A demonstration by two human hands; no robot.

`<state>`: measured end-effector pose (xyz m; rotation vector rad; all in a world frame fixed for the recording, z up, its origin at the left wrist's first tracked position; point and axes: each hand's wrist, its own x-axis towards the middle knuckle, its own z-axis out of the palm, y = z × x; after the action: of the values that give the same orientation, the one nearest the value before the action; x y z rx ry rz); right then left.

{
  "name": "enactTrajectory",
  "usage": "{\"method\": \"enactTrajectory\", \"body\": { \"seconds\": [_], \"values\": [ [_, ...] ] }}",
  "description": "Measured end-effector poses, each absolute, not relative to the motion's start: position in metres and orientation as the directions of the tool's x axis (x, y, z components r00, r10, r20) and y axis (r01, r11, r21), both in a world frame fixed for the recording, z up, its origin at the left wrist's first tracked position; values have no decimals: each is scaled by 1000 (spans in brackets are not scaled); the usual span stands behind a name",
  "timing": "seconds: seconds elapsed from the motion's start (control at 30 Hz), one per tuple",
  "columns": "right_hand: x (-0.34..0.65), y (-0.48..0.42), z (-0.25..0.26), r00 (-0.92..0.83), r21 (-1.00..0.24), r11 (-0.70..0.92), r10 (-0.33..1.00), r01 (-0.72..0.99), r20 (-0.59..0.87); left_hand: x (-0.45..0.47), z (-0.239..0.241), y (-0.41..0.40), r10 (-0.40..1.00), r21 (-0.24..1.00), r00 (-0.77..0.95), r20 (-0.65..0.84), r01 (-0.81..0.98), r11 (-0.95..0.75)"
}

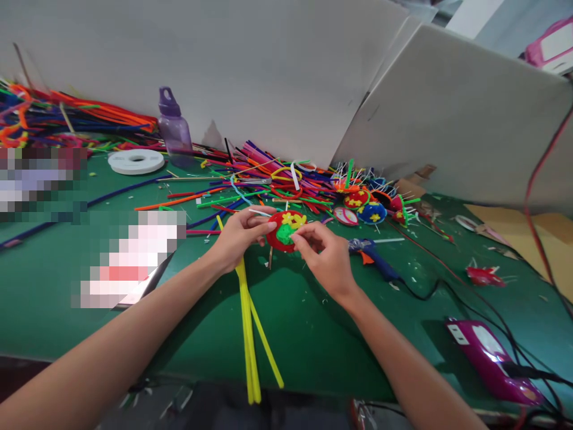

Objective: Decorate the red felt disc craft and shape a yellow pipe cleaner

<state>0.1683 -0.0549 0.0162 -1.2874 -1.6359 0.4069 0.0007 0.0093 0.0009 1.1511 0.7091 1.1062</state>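
My left hand [239,234] is closed on the left edge of a red round craft piece [283,233] decorated with a green patch and yellow flowers, held just above the green table [304,334]. It also grips several long yellow pipe cleaners [249,334] that trail down toward the table's near edge. My right hand [324,251] pinches at the piece's right side, fingertips touching the yellow and green decoration.
A heap of coloured pipe cleaners [268,179] lies behind my hands, with finished round pieces [367,206] to the right. A blue glue gun [371,254] rests right of my right hand, cable trailing. Purple bottle [173,128], white tape roll [136,161], magenta device [492,358], white boards [447,119] behind.
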Motion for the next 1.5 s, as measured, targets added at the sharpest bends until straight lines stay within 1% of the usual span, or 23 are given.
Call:
{"method": "enactTrajectory", "body": {
  "seconds": [0.4,0.67,0.77,0.87,1.0,1.1,1.17,1.37,1.43,1.5],
  "values": [
    [169,-56,17,38,-726,377,874,575,484,2,2,8,938,953,331,99,-303,7],
    [168,-56,17,35,-683,385,857,620,515,1,2,6,931,951,354,88,-309,27],
    [168,-57,16,53,-697,372,861,613,506,1,3,6,932,953,350,93,-303,19],
    [169,-58,18,113,-737,359,856,573,505,1,3,7,936,955,339,95,-295,10],
    [170,-61,23,131,-754,362,853,548,505,1,3,6,937,961,312,156,-269,-70],
    [169,-61,24,94,-726,369,855,581,509,3,3,5,929,959,292,226,-232,-160],
    [167,-60,22,75,-694,370,850,618,521,4,3,3,923,959,295,248,-211,-190],
    [163,-57,17,79,-624,343,833,702,547,7,4,0,916,966,316,246,-159,-204],
    [163,-57,18,88,-636,339,836,693,542,7,3,1,917,967,315,245,-147,-208],
    [165,-57,21,121,-675,328,841,661,527,7,3,1,920,968,305,245,-139,-211]
  ]
}}
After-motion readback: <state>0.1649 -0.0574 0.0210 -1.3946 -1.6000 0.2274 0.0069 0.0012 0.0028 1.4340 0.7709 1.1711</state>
